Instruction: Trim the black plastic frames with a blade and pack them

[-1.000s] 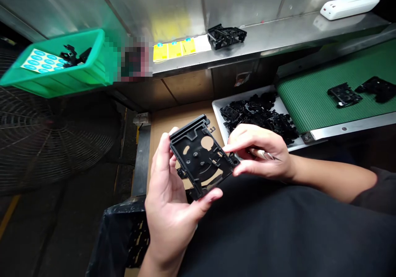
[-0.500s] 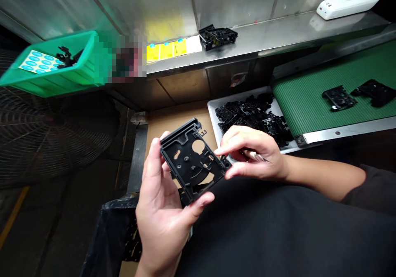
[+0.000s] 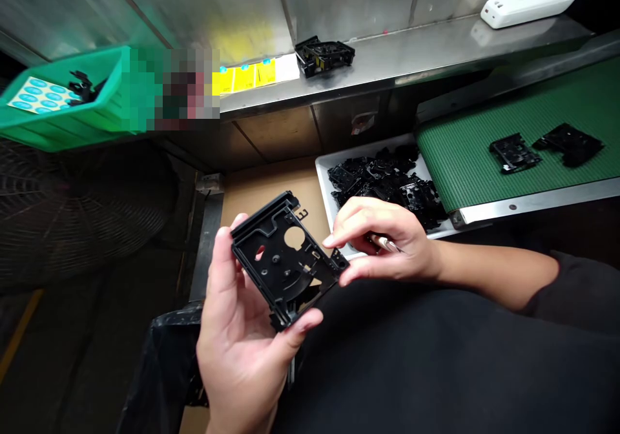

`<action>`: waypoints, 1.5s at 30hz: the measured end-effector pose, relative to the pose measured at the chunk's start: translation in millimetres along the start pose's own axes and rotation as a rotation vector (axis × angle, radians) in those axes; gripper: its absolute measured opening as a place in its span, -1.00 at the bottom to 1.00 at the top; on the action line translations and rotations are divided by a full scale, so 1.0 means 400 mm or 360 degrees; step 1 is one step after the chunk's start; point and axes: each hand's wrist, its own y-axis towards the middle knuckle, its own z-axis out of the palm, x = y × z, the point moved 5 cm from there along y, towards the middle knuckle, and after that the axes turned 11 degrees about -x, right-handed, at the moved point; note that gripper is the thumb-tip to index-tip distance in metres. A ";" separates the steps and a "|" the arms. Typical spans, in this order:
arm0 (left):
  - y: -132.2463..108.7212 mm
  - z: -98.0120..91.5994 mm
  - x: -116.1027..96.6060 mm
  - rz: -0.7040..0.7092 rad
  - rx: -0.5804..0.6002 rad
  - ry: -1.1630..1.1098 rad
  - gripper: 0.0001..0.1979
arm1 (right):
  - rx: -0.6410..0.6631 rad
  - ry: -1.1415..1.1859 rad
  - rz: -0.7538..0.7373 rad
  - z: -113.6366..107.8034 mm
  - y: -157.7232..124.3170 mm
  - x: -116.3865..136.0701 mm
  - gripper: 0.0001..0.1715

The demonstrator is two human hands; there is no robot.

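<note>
My left hand (image 3: 247, 330) grips a black plastic frame (image 3: 290, 282), a flat moulded part with a round hole, slots and a raised rail along one edge. The fingers lie behind its upper left side and the thumb presses the lower edge. At the frame's right corner is my right hand (image 3: 387, 240), thumb and index finger on either side of that corner. Tucked under its curled fingers is a slim tool (image 3: 385, 243) with a pointed metallic end; most of it is hidden in the palm, so its kind cannot be told.
Behind my right hand, a white tray (image 3: 325, 185) holds many black parts. Two black parts (image 3: 514, 153) lie on the green conveyor belt (image 3: 465, 163). On the steel ledge (image 3: 387, 66) are another black part (image 3: 324, 56), yellow labels (image 3: 245, 77) and a white device (image 3: 530, 4). A green bin (image 3: 62, 121) stands left, above a fan (image 3: 62, 221).
The view has shifted slightly, and both hands with the frame appear a little further left. The frame has tilted a bit. The grip of both hands looks the same.
</note>
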 end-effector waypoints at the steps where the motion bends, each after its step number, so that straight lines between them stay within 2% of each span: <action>1: -0.004 0.002 -0.002 0.0003 -0.0007 0.0001 0.04 | 0.0009 -0.0003 0.0003 -0.002 -0.001 0.001 -0.64; 17: -0.082 -0.002 -0.006 -0.0097 -0.0193 0.0048 0.04 | 0.0109 0.0076 0.0041 0.000 -0.029 0.013 -0.65; 20: -0.092 -0.003 0.005 -0.0248 -0.0225 0.0012 -0.01 | 0.0108 0.0094 0.0067 0.002 -0.035 0.015 -0.65; 26: -0.116 0.032 0.060 -0.0743 -0.0041 -0.0381 -0.26 | 0.0053 0.0096 0.0330 0.005 -0.051 -0.003 -0.66; 30: -0.128 0.044 0.092 -0.0888 -0.0039 -0.0628 -0.38 | 0.0020 0.0082 0.0449 0.006 -0.061 -0.012 -0.64; 40: -0.137 0.039 0.113 -0.0903 -0.0010 -0.0699 -0.35 | 0.0059 0.0127 0.0430 0.008 -0.072 -0.009 -0.66; 45: -0.113 0.033 0.110 -0.0676 0.0087 -0.0447 -0.09 | 0.0136 0.0134 0.0316 0.001 -0.075 0.003 -0.66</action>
